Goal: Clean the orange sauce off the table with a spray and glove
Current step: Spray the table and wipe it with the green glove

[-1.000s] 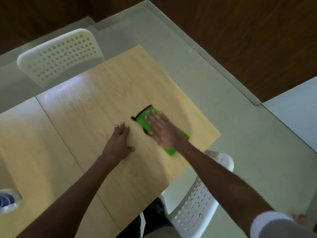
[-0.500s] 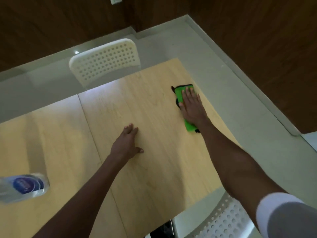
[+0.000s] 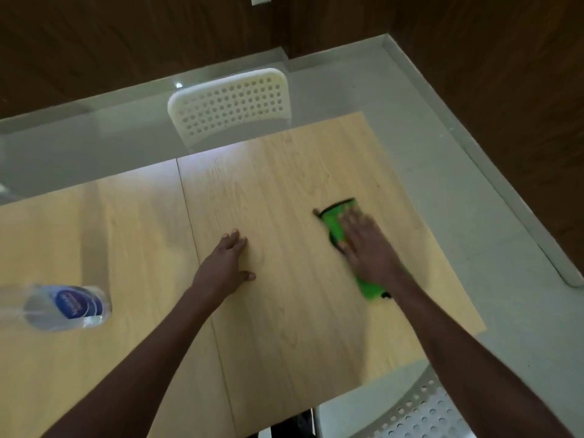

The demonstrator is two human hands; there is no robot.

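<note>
The right hand [image 3: 368, 245] lies flat, fingers straight, pressing the green glove [image 3: 335, 224] onto the table [image 3: 284, 327]. Left of the glove, the left hand [image 3: 226, 263] rests open, palm down.

Right hand [image 3: 369, 248] flat on green glove [image 3: 335, 222]

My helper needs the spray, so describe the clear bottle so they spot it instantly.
Start at the light wooden table and look at its left side, left of the person's left hand. The clear plastic bottle there is the only thing with a blue label.
</note>
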